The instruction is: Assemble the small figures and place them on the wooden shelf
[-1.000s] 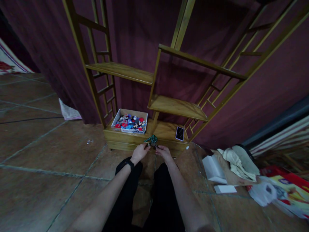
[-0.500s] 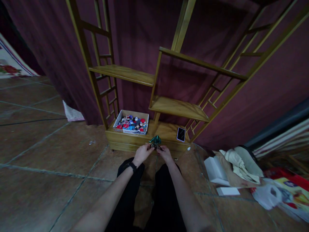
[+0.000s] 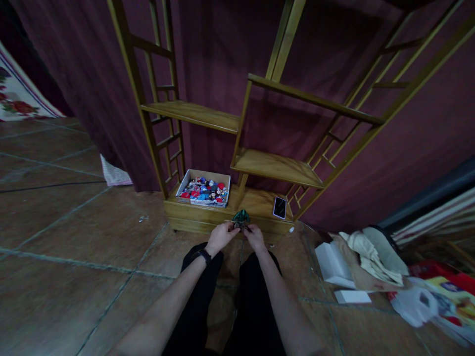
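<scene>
- As the head view shows, both hands meet low in the middle, with a small dark green toy (image 3: 241,216) between their fingertips.
- The left hand (image 3: 221,237) has its thumb and fingers pinched at the lower left part of the toy; the right hand (image 3: 255,237) pinches from the opposite side, so the toy appears gripped by both.
- From the hands, the toy projects forward, away from the person and toward the wooden shelf unit (image 3: 256,199). Neither hand is clearly nearer, since each flanks it closely. Its long axis is hard to judge; the green part spreads out at the far end, while the darker part sits down among the fingers.
- Ahead and to the left of the hands, a shallow box (image 3: 217,176) full of small colourful pieces (image 3: 208,192) rests on the bottom board. Ahead and to the right, a phone (image 3: 279,207) lies on the same board, near its front edge.
- Fingers cover the toy's lower part, and dim light blurs its detail, so its exact kind is unclear. Whether it touches the unit's front edge or hangs clear of it cannot be told from this angle. The unit's top is cut off by the frame.
</scene>
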